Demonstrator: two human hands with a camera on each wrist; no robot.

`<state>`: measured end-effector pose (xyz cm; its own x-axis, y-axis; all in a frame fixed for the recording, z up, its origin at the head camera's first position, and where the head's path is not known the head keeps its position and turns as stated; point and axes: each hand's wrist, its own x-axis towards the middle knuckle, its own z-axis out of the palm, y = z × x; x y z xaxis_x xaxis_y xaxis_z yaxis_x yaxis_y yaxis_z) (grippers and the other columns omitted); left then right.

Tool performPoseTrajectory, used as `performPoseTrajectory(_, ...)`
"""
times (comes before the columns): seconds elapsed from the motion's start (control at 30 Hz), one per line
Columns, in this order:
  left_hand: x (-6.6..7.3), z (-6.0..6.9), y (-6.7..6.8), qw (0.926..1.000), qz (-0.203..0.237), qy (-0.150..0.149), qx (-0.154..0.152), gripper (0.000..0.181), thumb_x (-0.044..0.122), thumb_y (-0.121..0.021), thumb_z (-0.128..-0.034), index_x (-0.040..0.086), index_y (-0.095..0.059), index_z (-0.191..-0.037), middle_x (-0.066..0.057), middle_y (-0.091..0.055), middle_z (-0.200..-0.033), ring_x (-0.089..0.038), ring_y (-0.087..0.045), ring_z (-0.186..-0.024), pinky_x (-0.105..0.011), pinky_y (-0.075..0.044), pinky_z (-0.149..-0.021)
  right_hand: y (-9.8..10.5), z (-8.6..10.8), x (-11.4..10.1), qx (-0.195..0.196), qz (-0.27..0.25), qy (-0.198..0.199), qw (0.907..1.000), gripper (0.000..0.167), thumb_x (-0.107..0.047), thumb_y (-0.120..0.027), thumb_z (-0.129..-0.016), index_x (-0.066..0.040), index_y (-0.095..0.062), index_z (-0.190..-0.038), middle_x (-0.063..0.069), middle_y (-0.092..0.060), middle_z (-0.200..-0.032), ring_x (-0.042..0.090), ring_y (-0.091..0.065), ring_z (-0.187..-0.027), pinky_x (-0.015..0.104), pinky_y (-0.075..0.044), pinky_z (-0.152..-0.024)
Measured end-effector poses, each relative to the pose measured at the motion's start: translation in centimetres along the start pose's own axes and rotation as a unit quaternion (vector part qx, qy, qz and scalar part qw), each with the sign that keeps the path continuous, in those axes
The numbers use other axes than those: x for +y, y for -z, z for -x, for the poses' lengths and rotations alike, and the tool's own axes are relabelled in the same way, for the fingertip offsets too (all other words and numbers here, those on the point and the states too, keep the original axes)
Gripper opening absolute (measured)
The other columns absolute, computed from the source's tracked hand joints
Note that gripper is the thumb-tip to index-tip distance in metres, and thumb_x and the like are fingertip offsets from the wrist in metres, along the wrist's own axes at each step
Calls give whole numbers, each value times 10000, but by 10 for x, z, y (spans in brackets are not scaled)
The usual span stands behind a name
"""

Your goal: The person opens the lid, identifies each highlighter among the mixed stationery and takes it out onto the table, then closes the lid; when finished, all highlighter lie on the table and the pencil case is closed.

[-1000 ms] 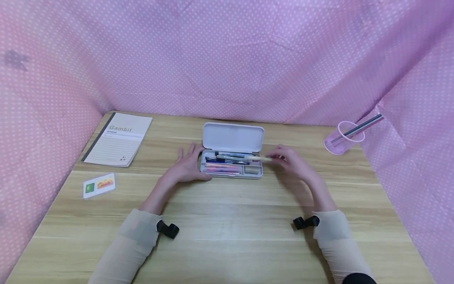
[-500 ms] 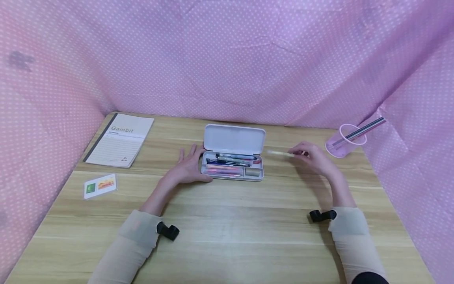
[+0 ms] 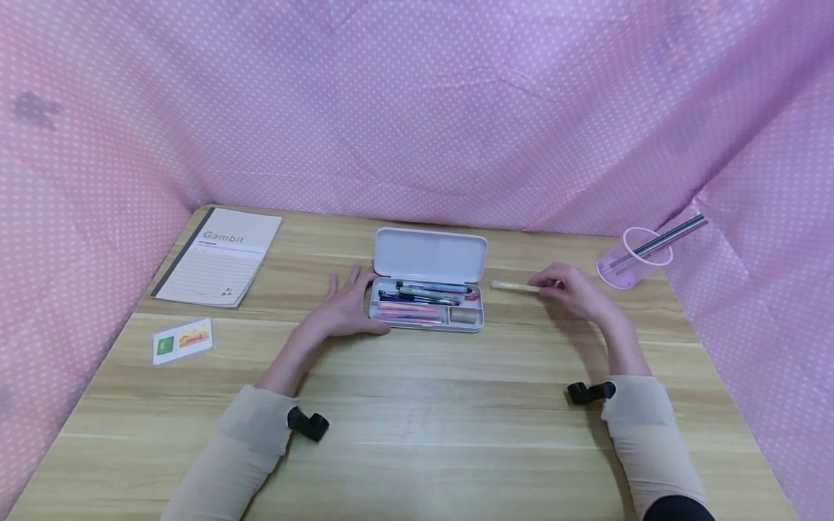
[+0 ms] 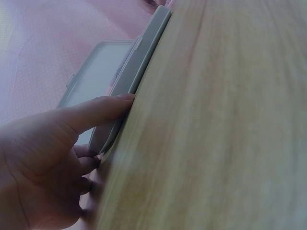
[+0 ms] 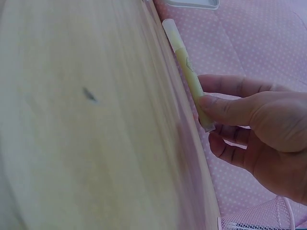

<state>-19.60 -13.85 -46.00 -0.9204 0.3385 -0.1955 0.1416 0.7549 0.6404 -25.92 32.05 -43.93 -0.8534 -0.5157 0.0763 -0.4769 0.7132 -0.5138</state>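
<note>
An open white pencil case holds several pens and pencils, with its lid standing up at the back. Around its left end, my left hand grips it, thumb along the front edge and the other fingers at the side and back. In the left wrist view the thumb presses on the case's front wall. To the right of the case, my right hand pinches a slim yellow highlighter by one end. Its pale capped end points left, towards the case, apart from it.
A pink mesh pen cup with striped pencils stands at the back right. A notebook lies at the back left, with a small card in front of it. Pink dotted cloth encloses the wooden table.
My right hand has moved right, carrying the highlighter from above the pencil case to beside it; over the last half second it barely moves. My left hand stays on the case.
</note>
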Motion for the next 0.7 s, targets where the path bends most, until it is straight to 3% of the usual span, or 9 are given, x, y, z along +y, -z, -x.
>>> performPoseTrajectory(0.2, 0, 0, -1, 10000, -15, 9, 3, 1095, 471, -870, -742, 119, -269, -1586, -241, -68, -1728, -416, 21, -1617, -636, 172, -1263, -4, -2, 3, -22, 134, 115, 9998, 223, 16, -723, -904, -69, -780, -1102, 77, -769, -992, 88, -656, -883, 174, -541, -802)
performPoseTrajectory(0.7, 0, 0, -1, 10000, 10, 46, -15, 1079, 467, -869, -745, 123, -278, -1580, -236, -52, -1730, -421, 34, -1615, -647, 173, -1257, -8, -2, 8, -33, 101, 155, 9998, 248, 57, -710, -896, -64, -772, -1103, 92, -760, -986, 206, -681, -876, 208, -545, -775)
